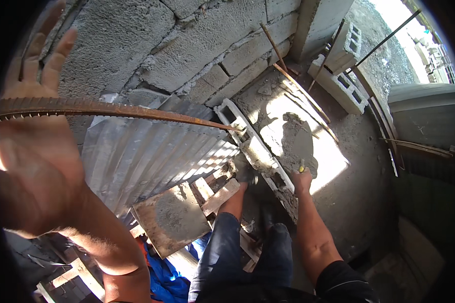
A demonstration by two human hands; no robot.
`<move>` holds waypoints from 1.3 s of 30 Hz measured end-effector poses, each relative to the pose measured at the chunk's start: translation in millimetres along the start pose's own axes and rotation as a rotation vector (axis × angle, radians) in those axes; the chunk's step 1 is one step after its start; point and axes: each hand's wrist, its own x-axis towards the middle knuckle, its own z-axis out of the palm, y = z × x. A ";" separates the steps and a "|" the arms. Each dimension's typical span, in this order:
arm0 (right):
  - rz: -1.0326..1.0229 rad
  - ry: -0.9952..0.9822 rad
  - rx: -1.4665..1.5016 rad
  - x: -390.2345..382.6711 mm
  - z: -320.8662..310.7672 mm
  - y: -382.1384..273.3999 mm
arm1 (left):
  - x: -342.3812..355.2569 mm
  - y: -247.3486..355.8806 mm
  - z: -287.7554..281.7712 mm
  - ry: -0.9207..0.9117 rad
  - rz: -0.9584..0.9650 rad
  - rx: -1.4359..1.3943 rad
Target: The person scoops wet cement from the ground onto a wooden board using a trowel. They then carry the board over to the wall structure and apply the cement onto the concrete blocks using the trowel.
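Observation:
My left hand (40,166) is raised at the left, palm showing and fingers spread. A rusty ribbed steel bar (151,112) crosses in front of its palm, and the fingers do not wrap round it. The bar's far end meets a row of hollow concrete blocks (258,151), with grey mortar in and around its cavities. Just right of that row, my right hand (302,183) is closed on a yellow-handled tool (302,165). The tool's working end cannot be made out against the heap of wet mortar (298,141) beyond it.
A rough block wall (212,40) rises ahead, with corrugated metal sheets (141,151) leaning below. A mortar-smeared board (172,217) lies near my legs beside wood pieces (221,196). Loose hollow blocks (338,86) and upright rusty rods (274,48) stand at the far right.

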 end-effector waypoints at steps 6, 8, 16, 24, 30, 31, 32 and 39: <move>0.002 -0.060 -0.063 32.0 -39.3 87.1 | -227.8 -107.9 97.4 0.457 -0.916 0.336; 0.058 -0.187 0.103 38.3 -28.3 84.1 | -345.7 -162.7 115.6 0.341 -1.350 0.043; -0.272 -0.352 -0.182 77.0 30.3 59.7 | -608.2 -353.0 233.8 0.883 -1.884 -0.414; -0.392 -0.367 -0.382 114.3 74.1 5.9 | -626.7 -432.0 234.4 0.611 -1.746 -0.183; -0.394 -0.412 -0.375 113.2 94.3 6.0 | -621.9 -426.6 227.4 0.605 -1.715 -0.039; -0.405 -0.415 -0.357 113.3 95.5 5.0 | -621.5 -428.3 226.3 0.607 -1.717 -0.028; -0.429 -0.398 -0.345 113.3 96.4 4.1 | -621.0 -430.2 225.6 0.608 -1.719 -0.018; -0.457 -0.364 -0.308 114.8 100.1 6.0 | -611.7 -433.8 224.4 0.595 -1.732 -0.005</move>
